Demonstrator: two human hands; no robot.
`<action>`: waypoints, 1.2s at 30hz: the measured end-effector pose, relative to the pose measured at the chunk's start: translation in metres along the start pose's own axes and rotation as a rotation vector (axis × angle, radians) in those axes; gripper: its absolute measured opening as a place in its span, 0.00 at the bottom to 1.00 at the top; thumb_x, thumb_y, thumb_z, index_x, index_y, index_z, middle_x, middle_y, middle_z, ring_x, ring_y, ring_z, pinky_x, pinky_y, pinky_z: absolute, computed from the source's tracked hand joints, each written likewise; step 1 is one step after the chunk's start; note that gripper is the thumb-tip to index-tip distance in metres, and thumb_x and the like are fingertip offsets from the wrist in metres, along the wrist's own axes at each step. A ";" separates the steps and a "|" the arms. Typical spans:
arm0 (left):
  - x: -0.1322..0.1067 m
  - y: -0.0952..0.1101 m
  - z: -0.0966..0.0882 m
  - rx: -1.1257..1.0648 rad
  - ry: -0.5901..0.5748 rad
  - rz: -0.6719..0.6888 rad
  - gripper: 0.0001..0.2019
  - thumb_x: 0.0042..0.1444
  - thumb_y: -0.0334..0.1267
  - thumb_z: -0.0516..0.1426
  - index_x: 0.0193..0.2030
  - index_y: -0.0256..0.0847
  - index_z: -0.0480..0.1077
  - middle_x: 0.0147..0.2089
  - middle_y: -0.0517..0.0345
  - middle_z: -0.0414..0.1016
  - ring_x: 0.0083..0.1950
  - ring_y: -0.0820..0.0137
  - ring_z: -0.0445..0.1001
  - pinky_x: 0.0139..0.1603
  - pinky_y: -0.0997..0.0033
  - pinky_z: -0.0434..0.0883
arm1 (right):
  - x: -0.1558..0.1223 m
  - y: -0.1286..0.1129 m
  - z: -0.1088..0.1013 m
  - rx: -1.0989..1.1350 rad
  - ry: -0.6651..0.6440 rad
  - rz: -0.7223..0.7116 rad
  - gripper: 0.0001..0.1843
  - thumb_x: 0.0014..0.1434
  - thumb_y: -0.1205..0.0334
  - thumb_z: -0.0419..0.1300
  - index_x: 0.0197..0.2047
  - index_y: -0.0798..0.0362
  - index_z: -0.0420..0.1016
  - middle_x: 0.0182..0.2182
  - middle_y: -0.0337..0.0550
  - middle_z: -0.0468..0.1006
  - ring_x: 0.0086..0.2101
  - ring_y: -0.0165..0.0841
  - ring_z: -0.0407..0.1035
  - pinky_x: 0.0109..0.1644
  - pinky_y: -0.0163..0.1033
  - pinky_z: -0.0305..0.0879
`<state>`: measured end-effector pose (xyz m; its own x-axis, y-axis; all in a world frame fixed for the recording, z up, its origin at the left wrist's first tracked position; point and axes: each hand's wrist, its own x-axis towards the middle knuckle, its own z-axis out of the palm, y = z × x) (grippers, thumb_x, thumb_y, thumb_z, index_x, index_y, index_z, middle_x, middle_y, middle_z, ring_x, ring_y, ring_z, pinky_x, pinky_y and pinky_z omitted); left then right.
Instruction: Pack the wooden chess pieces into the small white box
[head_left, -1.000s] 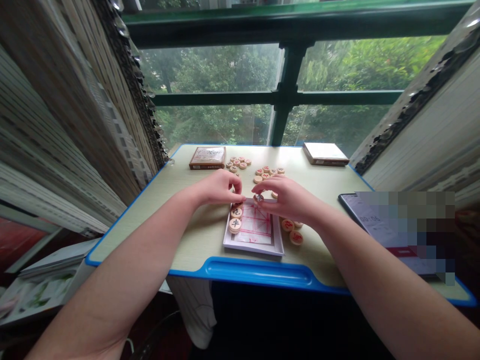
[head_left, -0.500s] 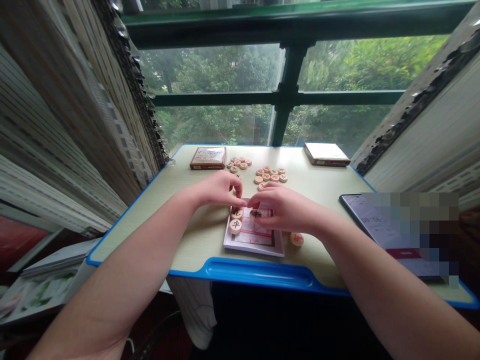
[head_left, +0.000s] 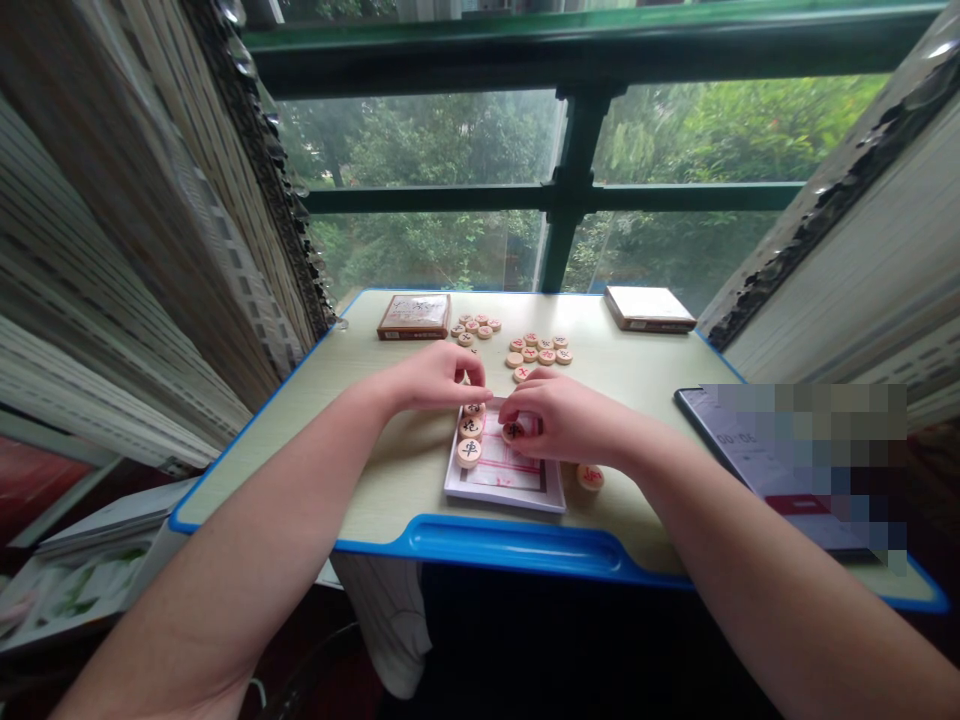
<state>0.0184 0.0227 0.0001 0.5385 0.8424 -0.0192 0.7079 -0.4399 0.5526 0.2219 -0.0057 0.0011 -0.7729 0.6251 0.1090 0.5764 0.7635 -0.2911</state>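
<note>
In the head view, a shallow white box tray [head_left: 504, 497] with a red-lined sheet inside lies near the table's front edge. Several round wooden Chinese chess pieces [head_left: 469, 453] with black characters line up along its left wall. My right hand [head_left: 559, 415] is over the tray and pinches another black-lettered chess piece [head_left: 513, 432] between thumb and fingers. At the tray's far left corner my left hand [head_left: 442, 377] has its fingers curled down, next to the topmost piece in the row; whatever is under those fingers is mostly hidden.
Loose chess pieces [head_left: 546, 355] lie in two groups farther back, and a red-lettered piece [head_left: 590, 477] sits right of the tray. A brown box [head_left: 414, 316] stands back left, a white-topped box [head_left: 649, 308] back right. A phone or tablet [head_left: 757, 450], partly blurred, lies right.
My right hand has drawn slightly back from the left hand, and the piece in its fingers now shows more clearly. The third piece in the left row has come into view.
</note>
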 end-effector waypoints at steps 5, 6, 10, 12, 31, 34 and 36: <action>0.000 0.000 0.000 -0.002 -0.004 -0.010 0.12 0.47 0.42 0.57 0.32 0.34 0.74 0.28 0.58 0.73 0.29 0.74 0.65 0.28 0.76 0.59 | -0.002 0.000 -0.002 0.027 -0.030 0.021 0.11 0.47 0.66 0.62 0.36 0.52 0.80 0.29 0.43 0.77 0.37 0.37 0.66 0.44 0.40 0.62; 0.001 0.000 0.001 -0.004 -0.008 -0.006 0.12 0.47 0.41 0.57 0.32 0.34 0.74 0.28 0.58 0.73 0.29 0.74 0.65 0.28 0.76 0.60 | -0.003 -0.001 -0.003 0.036 -0.040 0.029 0.11 0.47 0.66 0.62 0.36 0.52 0.79 0.29 0.43 0.77 0.38 0.37 0.65 0.44 0.40 0.62; 0.001 0.001 0.001 0.000 -0.010 -0.023 0.11 0.48 0.40 0.55 0.32 0.34 0.74 0.28 0.57 0.73 0.29 0.73 0.65 0.29 0.76 0.60 | -0.005 -0.004 -0.006 0.084 -0.081 0.065 0.11 0.47 0.64 0.62 0.37 0.52 0.79 0.30 0.45 0.77 0.39 0.39 0.64 0.41 0.40 0.64; 0.001 0.001 0.001 -0.004 -0.010 -0.038 0.12 0.48 0.40 0.55 0.32 0.34 0.74 0.28 0.57 0.73 0.30 0.73 0.66 0.29 0.75 0.60 | -0.006 -0.005 -0.007 0.104 -0.085 0.069 0.11 0.47 0.63 0.63 0.36 0.52 0.79 0.31 0.46 0.77 0.40 0.39 0.64 0.40 0.39 0.64; 0.004 -0.001 0.004 -0.043 -0.023 -0.069 0.13 0.49 0.42 0.54 0.31 0.33 0.74 0.28 0.58 0.73 0.31 0.71 0.67 0.30 0.74 0.61 | -0.007 -0.001 -0.006 0.120 -0.150 0.079 0.10 0.45 0.64 0.63 0.34 0.49 0.79 0.34 0.46 0.77 0.47 0.43 0.61 0.44 0.42 0.64; 0.004 -0.001 0.006 -0.079 -0.025 -0.071 0.14 0.50 0.44 0.54 0.31 0.34 0.74 0.27 0.58 0.73 0.30 0.72 0.67 0.29 0.74 0.61 | -0.007 -0.002 -0.006 0.126 -0.161 0.072 0.11 0.44 0.66 0.63 0.35 0.49 0.80 0.34 0.46 0.77 0.46 0.43 0.61 0.44 0.43 0.64; 0.004 -0.002 0.006 -0.087 -0.025 -0.068 0.14 0.50 0.44 0.54 0.31 0.34 0.74 0.27 0.59 0.73 0.29 0.72 0.66 0.29 0.74 0.60 | -0.007 -0.002 -0.006 0.119 -0.165 0.039 0.12 0.44 0.66 0.64 0.35 0.48 0.80 0.34 0.45 0.78 0.47 0.44 0.60 0.46 0.44 0.63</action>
<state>0.0225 0.0253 -0.0062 0.5022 0.8611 -0.0793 0.7018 -0.3523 0.6192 0.2276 -0.0108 0.0065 -0.7894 0.6111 -0.0590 0.5787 0.7086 -0.4037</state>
